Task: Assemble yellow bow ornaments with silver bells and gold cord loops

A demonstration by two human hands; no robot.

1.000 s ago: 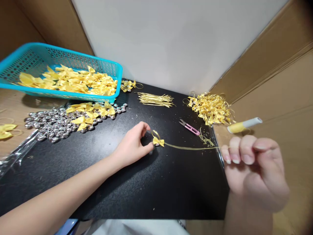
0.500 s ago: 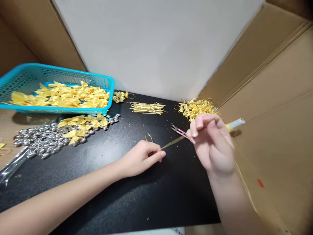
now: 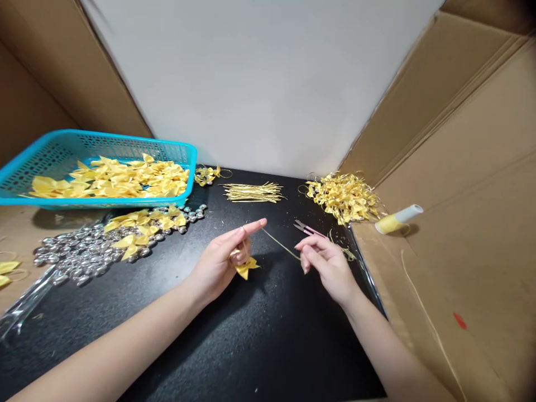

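My left hand is closed around a yellow ribbon bow, which hangs below the curled fingers. A shiny bead shows against those fingers, while the index finger points out to the right. From near that fingertip a thin gold cord runs taut down to my right hand, whose thumb and fingers pinch its end. Just behind the right hand lie pink-handled thread snips, partly covered by it. Some loose cord pieces are beside the snips.
A blue basket of yellow bows stands at back left, with silver beads and more bows before it. Cut gold cords lie at the back, finished bow pieces to their right. A spool rests by the cardboard wall.
My left hand has turned and risen slightly, its index finger now extended and the bow in view. My right hand has come down and left, now pinching the cord.
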